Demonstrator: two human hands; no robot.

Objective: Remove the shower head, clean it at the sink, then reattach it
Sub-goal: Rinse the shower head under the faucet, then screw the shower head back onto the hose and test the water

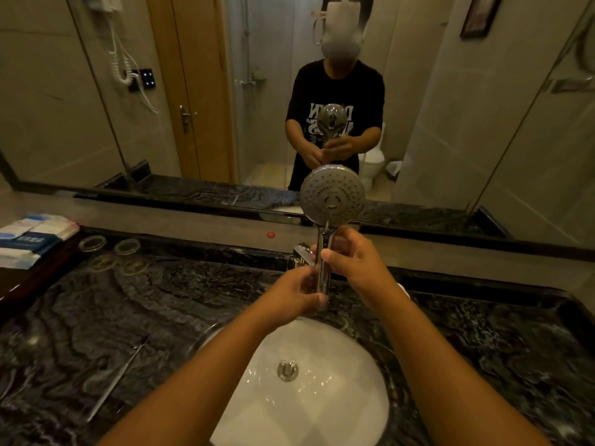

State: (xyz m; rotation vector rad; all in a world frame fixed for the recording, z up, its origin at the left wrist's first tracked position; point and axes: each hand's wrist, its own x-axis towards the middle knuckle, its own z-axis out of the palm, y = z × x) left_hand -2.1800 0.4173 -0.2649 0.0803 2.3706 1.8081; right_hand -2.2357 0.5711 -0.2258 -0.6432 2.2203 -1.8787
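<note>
A chrome shower head [332, 196] stands upright above the white sink [351, 407], its round grey nozzle face turned toward me. My right hand [355, 263] grips the upper part of its handle. My left hand [297, 292] holds the lower end of the handle, fingers wrapped around it. Behind my hands the chrome faucet [302, 252] is partly hidden. The sink has a metal drain [287, 370] and a wet, shiny bowl.
Dark marble counter [161, 304] surrounds the sink. A thin metal tool [119, 378] lies on it at the left. Two glass coasters [109, 244] and packaged toiletries [30, 235] sit at the far left. A large mirror [193, 91] fills the wall ahead.
</note>
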